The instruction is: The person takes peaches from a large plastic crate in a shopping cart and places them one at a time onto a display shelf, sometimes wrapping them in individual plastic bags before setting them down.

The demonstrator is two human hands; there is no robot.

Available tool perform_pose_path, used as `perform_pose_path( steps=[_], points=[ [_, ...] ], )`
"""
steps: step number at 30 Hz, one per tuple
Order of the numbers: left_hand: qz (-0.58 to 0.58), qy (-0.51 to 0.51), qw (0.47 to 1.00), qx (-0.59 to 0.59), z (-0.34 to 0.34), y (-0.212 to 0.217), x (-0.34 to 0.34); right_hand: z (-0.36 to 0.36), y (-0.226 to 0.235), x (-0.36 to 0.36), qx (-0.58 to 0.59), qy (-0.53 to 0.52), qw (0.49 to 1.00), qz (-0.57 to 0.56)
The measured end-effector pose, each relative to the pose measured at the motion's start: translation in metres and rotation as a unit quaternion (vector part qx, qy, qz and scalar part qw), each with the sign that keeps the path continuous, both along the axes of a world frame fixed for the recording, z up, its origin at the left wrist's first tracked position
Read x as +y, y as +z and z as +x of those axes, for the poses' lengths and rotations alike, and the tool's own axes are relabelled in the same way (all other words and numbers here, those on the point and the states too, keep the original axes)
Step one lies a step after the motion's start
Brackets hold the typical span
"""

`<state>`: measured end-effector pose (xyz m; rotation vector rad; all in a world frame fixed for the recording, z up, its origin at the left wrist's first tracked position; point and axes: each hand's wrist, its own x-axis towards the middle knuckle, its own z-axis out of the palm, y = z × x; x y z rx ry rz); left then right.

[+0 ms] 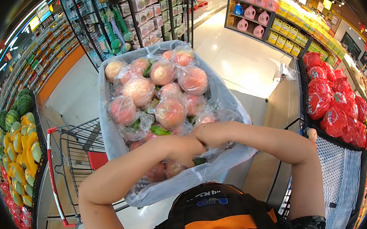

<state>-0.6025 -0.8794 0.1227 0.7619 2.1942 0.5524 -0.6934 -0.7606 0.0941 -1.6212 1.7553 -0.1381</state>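
Note:
A large crate lined with pale translucent sheeting stands before me. It holds many round pink-yellow fruits, each wrapped in clear plastic film, with green leaves between them. Over the near part of the crate my two hands meet. My left hand bends down among the wrapped fruits, its fingers curled and partly hidden. Beside it, touching or nearly so, my right hand is closed with its back upward. What either hand grips is hidden beneath them. More fruits show below my left wrist.
A shopping cart with a red handle stands left of the crate. Farther left are a yellow-wrapped fruit display and watermelons. Red bagged goods fill a stand at right. Racks and a bottle shelf stand ahead.

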Motion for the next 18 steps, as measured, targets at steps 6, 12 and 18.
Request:
perform_pose_path(
  steps=[6, 12, 18],
  points=[
    [0.136, 0.145, 0.959, 0.202, 0.009, 0.029, -0.028, 0.010, -0.032, 0.001, 0.195, 0.124, 0.930, 0.285],
    [0.215, 0.310, 0.828, 0.415, -0.006, 0.023, -0.037, -0.012, -0.023, -0.017, 0.158, 0.087, 0.981, 0.072],
    [0.309, 0.433, 0.708, 0.465, -0.011, 0.027, -0.041, 0.025, 0.021, -0.013, 0.343, 0.092, 0.922, -0.156]
  ],
)
